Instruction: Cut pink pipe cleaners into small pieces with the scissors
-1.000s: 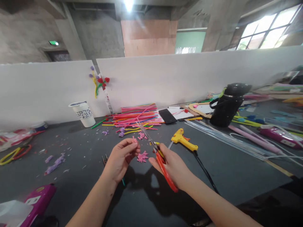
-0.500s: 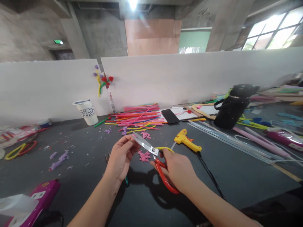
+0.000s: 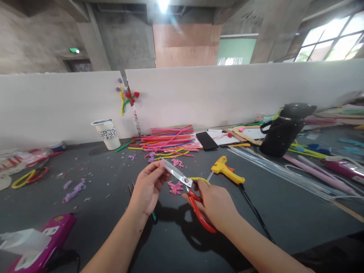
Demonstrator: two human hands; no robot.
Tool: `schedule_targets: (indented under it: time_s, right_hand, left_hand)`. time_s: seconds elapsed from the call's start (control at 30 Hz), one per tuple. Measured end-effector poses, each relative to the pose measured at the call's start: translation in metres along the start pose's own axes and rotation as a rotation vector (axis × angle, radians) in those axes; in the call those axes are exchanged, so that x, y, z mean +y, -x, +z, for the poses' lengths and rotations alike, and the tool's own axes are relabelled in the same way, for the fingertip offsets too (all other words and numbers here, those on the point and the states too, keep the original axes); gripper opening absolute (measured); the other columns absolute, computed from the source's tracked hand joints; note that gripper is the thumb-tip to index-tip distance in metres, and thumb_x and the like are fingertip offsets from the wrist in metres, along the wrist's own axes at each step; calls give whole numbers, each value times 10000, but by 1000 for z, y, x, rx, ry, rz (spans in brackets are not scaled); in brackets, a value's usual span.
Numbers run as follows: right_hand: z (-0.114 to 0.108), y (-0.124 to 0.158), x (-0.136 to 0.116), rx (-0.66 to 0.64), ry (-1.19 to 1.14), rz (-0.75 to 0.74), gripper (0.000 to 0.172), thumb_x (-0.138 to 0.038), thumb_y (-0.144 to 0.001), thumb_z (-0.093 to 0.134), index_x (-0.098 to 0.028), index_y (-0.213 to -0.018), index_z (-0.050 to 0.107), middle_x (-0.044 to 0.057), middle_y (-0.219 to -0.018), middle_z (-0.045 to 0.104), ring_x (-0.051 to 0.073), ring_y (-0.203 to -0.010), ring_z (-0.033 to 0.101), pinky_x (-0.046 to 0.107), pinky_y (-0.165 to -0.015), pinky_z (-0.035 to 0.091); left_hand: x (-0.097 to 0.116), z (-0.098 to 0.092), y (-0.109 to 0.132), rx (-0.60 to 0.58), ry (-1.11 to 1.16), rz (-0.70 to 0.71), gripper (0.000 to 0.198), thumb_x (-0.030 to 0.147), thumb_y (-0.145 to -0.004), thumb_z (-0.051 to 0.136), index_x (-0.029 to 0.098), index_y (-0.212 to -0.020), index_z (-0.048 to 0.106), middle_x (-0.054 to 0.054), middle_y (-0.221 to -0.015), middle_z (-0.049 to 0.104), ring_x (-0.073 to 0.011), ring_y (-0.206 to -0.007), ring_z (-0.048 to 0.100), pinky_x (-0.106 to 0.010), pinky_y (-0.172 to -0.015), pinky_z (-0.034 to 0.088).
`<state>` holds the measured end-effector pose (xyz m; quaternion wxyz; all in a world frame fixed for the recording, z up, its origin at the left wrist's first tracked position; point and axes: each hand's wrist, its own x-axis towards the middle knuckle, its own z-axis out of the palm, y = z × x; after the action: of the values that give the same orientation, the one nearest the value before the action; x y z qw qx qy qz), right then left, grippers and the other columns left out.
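- Scissors (image 3: 182,179) are clamped in the right hand (image 3: 214,204), blades aimed at 10 o'clock toward the left hand (image 3: 148,187).
- Its fingertips are pinched together at the blade tip, probably steadying a piece too small to make out.

Whatever my left hand (image 3: 148,187) pinches at the tip of the scissors (image 3: 178,174) is too small to tell. Right hand (image 3: 213,203) hides most of the red handles. Pink box (image 3: 54,235) btm-left is cut off by the edge. Print on the cup (image 3: 106,134): can't read it.
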<state>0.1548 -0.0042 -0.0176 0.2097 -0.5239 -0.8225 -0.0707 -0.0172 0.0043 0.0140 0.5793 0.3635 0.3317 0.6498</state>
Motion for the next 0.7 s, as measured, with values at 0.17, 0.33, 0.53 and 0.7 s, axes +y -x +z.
schedule_targets:
  time_s: [0.17,0.33,0.53,0.7]
  right_hand:
    - [1,1,0,9,3,-6,305,-461,-809,368,-183,-736,469,28,-610,604,165,-528,572,252,-475,251]
    - [1,1,0,19,30,-11,306,-460,-809,369,-182,-739,476,28,-599,600,171,-517,570,256,-473,253]
    - [2,0,1,17,23,-10,307,-467,-807,371,-187,-724,470,22,-587,601,167,-511,572,252,-470,251]
    - [1,0,0,16,9,-8,303,-464,-807,373,-190,-712,463,18,-577,600,164,-503,573,250,-464,246]
  left_hand:
    - [0,0,1,-5,20,-13,53,160,-705,595,124,-721,629,6,-637,575,-52,-565,525,-152,-581,437]
    - [0,-1,0,-15,36,-13,53,163,-696,603,122,-717,630,3,-639,575,-53,-566,523,-153,-581,437]
    - [0,-1,-1,-15,22,-10,50,155,-704,593,123,-719,628,6,-639,573,-52,-563,522,-151,-577,435]
    - [0,-1,-1,-31,16,7,55,155,-711,583,121,-717,627,7,-636,570,-50,-563,520,-149,-577,433]
